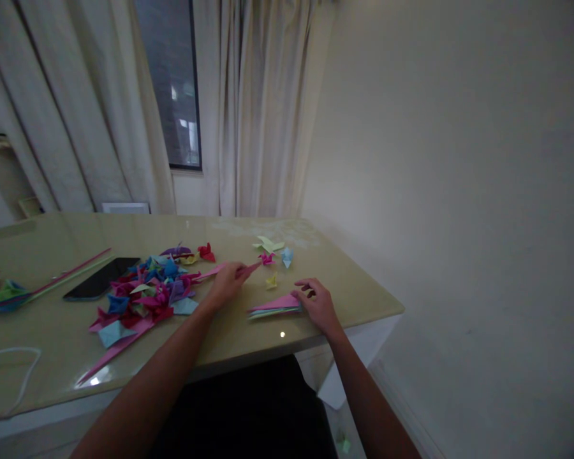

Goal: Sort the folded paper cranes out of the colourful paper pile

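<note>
My left hand [227,282] is closed round a long thin pink paper strip [209,273] that runs across the table, its tip sticking out to the right of my fingers. My right hand [318,301] lies on the table with fingers spread, touching the wide end of a small stack of pointed paper sheets [273,306], pink on top with green beneath. A heap of folded origami pieces [146,294] in pink, blue, purple and red lies left of my left hand.
A dark phone [100,278] lies behind the heap. Pink and green rolled sticks [74,268] reach toward the left edge. Small folded pieces [269,253] sit beyond my hands. A white cord [22,371] curls at front left. The table edge [363,322] drops off at right.
</note>
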Demonstrator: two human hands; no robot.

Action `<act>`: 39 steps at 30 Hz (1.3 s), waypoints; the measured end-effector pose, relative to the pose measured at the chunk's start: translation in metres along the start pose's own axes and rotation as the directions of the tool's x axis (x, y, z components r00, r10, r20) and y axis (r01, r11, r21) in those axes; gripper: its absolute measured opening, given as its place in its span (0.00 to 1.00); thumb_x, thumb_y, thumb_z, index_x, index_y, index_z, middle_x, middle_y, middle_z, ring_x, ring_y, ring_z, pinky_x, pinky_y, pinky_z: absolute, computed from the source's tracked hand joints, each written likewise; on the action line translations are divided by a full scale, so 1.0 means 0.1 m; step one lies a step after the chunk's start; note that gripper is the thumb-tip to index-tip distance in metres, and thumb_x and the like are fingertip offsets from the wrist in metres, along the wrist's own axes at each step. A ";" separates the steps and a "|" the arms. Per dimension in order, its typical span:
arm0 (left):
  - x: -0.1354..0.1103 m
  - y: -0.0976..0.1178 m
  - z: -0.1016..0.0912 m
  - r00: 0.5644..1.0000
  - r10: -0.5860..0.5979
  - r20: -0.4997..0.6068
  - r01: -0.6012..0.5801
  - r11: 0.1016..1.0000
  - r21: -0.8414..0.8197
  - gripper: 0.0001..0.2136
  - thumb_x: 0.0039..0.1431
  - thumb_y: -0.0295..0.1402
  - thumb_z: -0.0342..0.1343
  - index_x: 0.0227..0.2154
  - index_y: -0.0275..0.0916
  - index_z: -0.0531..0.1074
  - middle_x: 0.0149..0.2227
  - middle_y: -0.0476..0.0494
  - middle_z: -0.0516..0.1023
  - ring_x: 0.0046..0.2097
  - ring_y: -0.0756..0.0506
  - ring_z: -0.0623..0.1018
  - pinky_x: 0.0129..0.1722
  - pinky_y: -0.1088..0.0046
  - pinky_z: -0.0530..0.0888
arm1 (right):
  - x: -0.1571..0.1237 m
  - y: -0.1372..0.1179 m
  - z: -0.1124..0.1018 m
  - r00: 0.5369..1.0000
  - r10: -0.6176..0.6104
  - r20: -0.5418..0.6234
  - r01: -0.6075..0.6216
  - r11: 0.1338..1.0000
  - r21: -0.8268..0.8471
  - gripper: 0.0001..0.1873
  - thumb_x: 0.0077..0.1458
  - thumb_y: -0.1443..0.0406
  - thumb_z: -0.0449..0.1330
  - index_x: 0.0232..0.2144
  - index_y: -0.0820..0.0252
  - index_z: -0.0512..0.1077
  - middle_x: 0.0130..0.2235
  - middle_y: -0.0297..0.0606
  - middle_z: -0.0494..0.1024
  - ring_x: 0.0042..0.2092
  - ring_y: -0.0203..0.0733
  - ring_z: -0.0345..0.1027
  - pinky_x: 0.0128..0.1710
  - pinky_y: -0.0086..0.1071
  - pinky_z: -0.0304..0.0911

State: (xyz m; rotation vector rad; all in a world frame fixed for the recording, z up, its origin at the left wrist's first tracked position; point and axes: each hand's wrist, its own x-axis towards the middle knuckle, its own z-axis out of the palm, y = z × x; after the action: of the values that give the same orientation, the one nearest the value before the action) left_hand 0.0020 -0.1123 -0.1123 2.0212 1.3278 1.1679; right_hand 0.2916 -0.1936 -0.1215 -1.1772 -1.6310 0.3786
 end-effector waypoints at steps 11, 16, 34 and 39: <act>-0.19 0.44 0.05 0.980 0.075 0.182 0.041 0.827 -0.560 0.18 0.58 0.48 0.66 0.40 0.37 0.78 0.36 0.41 0.84 0.34 0.46 0.79 0.32 0.71 0.72 | -0.03 -0.12 -0.03 0.989 -0.096 0.114 0.087 0.993 0.079 0.15 0.62 0.52 0.66 0.43 0.55 0.81 0.43 0.41 0.82 0.42 0.46 0.75 0.40 0.37 0.67; -0.27 0.55 0.13 0.924 0.130 0.360 0.135 0.769 -0.625 0.15 0.53 0.43 0.72 0.36 0.38 0.82 0.42 0.38 0.86 0.45 0.40 0.84 0.49 0.62 0.78 | -0.04 -0.17 -0.05 0.973 -0.170 0.158 0.149 0.979 0.137 0.19 0.62 0.49 0.67 0.45 0.55 0.80 0.43 0.42 0.82 0.42 0.46 0.75 0.41 0.37 0.68; -0.31 0.56 0.13 0.844 0.279 0.458 0.100 0.758 -0.645 0.14 0.57 0.45 0.70 0.26 0.39 0.83 0.47 0.34 0.86 0.49 0.37 0.84 0.55 0.58 0.76 | 0.00 -0.11 -0.03 0.988 -0.017 0.154 -0.023 0.966 0.259 0.20 0.64 0.53 0.64 0.54 0.54 0.77 0.50 0.43 0.82 0.49 0.48 0.76 0.48 0.39 0.70; -0.31 0.51 0.22 0.841 0.316 0.440 -0.046 0.851 -0.523 0.15 0.62 0.46 0.64 0.29 0.38 0.82 0.47 0.34 0.86 0.48 0.39 0.85 0.48 0.62 0.80 | -0.02 -0.10 -0.03 0.985 -0.010 0.174 -0.051 0.939 0.339 0.25 0.58 0.55 0.69 0.55 0.55 0.74 0.34 0.34 0.80 0.36 0.42 0.75 0.38 0.34 0.67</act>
State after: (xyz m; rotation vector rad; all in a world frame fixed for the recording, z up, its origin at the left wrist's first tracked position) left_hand 0.0411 -0.1603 -0.0989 1.9009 0.5026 0.8349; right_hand 0.2891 -0.2007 -0.1143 -0.9162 -1.6195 0.7652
